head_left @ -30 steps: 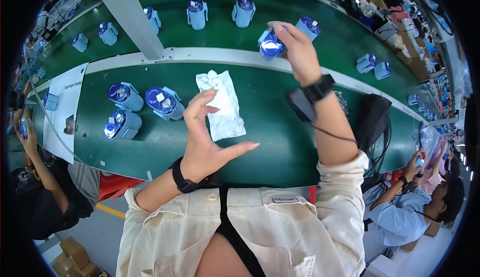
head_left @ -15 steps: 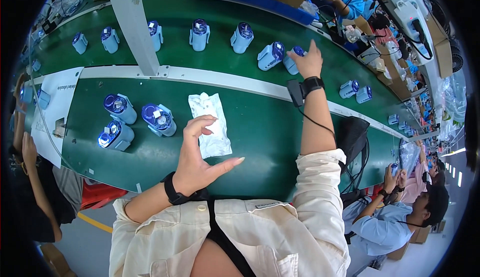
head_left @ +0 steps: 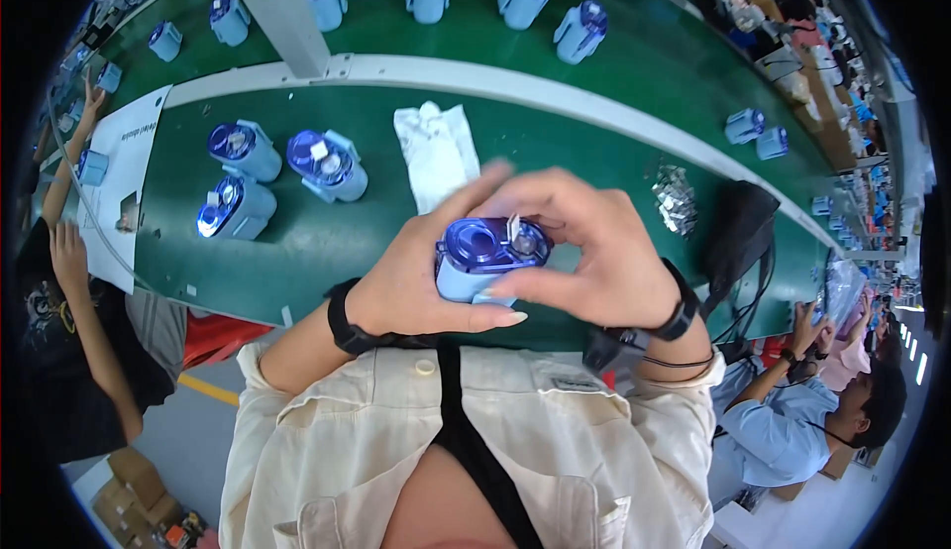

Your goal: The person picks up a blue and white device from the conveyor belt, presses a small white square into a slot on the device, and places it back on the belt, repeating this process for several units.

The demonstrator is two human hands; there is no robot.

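Observation:
In front of my chest, a light-blue canister [head_left: 464, 281] with a glossy dark-blue lid is held in both hands. Around its left side curls my left hand [head_left: 411, 267], the thumb along its front. My right hand [head_left: 609, 257] grips the right side, thumb on the front wall and fingers arched over the far edge. A small whitish tab stands up from the lid. Beyond my hands lies a crumpled white packet [head_left: 436, 153]. To its left stand three similar canisters, a rear one [head_left: 253, 156], a front one [head_left: 246, 214] and one nearer the packet [head_left: 342, 174].
Past a white rail [head_left: 446, 73], several canisters stand on the green far strip [head_left: 634, 73]. Right of my hands are crinkled silver pieces [head_left: 676, 200] and a black bag [head_left: 738, 227] with cables. A printed sheet [head_left: 124, 172] lies at left. People work on both sides.
My right hand has come back from the far strip with a canister. My left hand, earlier empty, has closed on it too. The view has shifted, and silver pieces now show at right.

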